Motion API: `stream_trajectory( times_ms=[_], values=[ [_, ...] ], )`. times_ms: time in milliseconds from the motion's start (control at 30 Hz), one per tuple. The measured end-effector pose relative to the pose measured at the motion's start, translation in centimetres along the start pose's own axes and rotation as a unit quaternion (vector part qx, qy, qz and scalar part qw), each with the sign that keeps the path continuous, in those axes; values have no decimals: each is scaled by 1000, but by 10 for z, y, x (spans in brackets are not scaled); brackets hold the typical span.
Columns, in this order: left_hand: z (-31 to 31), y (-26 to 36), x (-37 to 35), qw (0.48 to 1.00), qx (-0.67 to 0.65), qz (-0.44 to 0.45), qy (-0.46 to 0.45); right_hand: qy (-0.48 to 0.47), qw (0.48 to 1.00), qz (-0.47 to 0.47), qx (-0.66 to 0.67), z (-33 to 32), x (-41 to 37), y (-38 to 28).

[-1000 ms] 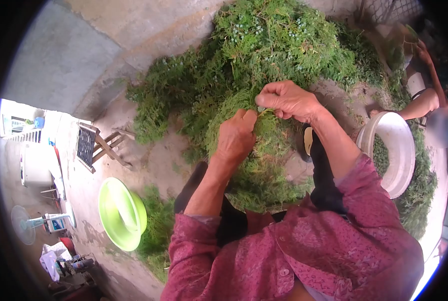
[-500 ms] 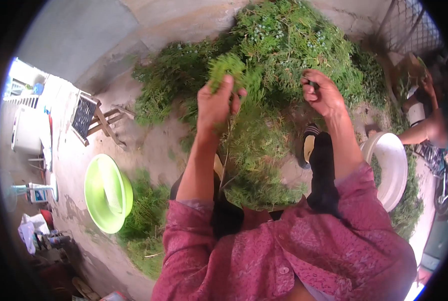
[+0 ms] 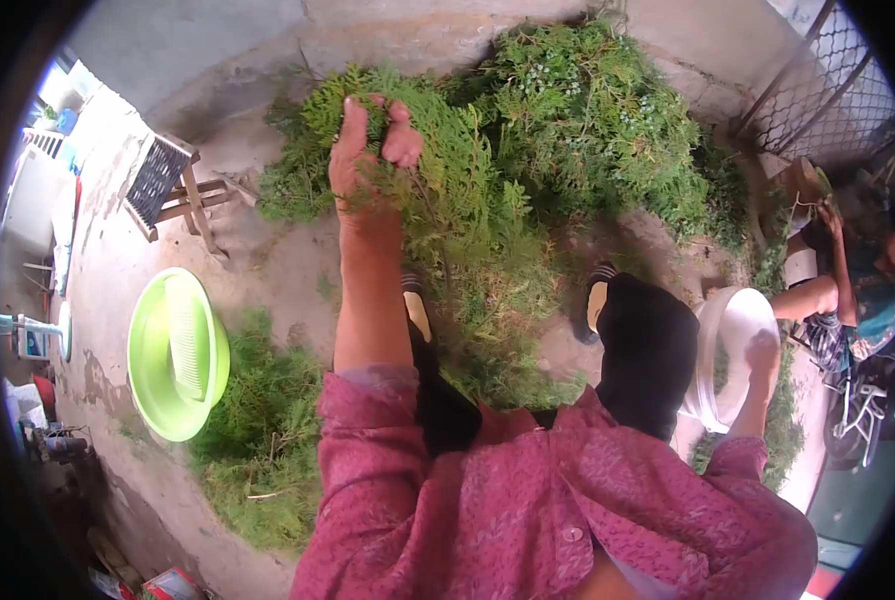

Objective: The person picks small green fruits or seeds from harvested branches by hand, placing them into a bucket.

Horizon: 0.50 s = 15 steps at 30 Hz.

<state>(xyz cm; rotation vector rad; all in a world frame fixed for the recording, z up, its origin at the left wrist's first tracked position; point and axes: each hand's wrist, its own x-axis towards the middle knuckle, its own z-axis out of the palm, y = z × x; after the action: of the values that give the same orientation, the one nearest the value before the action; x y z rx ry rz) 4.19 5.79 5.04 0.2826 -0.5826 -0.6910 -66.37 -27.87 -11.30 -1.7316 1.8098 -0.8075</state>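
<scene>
My left hand point(image 3: 367, 150) is raised and stretched forward, its fingers closed around a leafy green sprig point(image 3: 447, 200) that hangs down toward my lap. Behind it a big pile of the same green foliage point(image 3: 587, 110) with small pale berries lies on the concrete ground. My right hand point(image 3: 762, 355) is low at the right, over the open white bucket point(image 3: 727, 325). Its fingers point down, and whether they hold anything is unclear. My knees in dark trousers sit between the two arms.
A lime-green basin point(image 3: 172, 350) stands at the left beside a smaller heap of foliage point(image 3: 257, 440). A small wooden stool point(image 3: 167, 190) stands farther left. Another person point(image 3: 847, 290) sits at the right next to a wire fence point(image 3: 827, 80).
My left hand has lifted the sprig higher and farther forward. My right hand has left the sprig and dropped to the right, over the white bucket.
</scene>
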Motion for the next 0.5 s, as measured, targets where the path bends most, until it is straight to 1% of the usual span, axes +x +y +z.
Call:
stream_trajectory(
  times_ms=[33, 67, 100, 167, 233, 267, 300, 367, 400, 433, 467, 500],
  values=[
    [-3, 2, 1, 1000, -5, 0, -1, 18, 924, -70, -375, 2, -70, -83],
    [-6, 3, 2, 1000, -28, 1, -15, -26, 907, -69, -415, -1, -80, -78],
    [-8, 3, 2, 998, -49, 1, -28, -23, 906, -68, -416, -3, -82, -81],
    [-12, 3, 3, 996, -77, -3, -38, -77, 925, -86, -363, 2, -87, -102],
    [-23, 3, 6, 989, -129, -15, -66, -135, 912, -134, -363, 16, -83, -156],
    [-18, 5, 6, 989, -142, -5, -49, -106, 935, -147, -304, 23, -94, -202],
    [-13, 6, 5, 988, -145, -8, -54, -77, 954, -160, -243, 36, -110, -247],
    [-7, 10, 6, 987, -146, 34, -60, -132, 967, -210, -59, 69, -134, -305],
    [-5, 10, 5, 985, -161, 32, -59, -162, 951, -252, -81, 94, -136, -318],
    [-4, 10, 7, 984, -163, 34, -59, -264, 945, -186, -40, 108, -175, -365],
    [-6, 13, 6, 984, -166, 36, -49, -465, 876, -55, 112, 141, -225, -402],
    [-6, 15, 5, 985, -167, 35, -39, -549, 816, -13, 180, 181, -237, -394]
  ],
)
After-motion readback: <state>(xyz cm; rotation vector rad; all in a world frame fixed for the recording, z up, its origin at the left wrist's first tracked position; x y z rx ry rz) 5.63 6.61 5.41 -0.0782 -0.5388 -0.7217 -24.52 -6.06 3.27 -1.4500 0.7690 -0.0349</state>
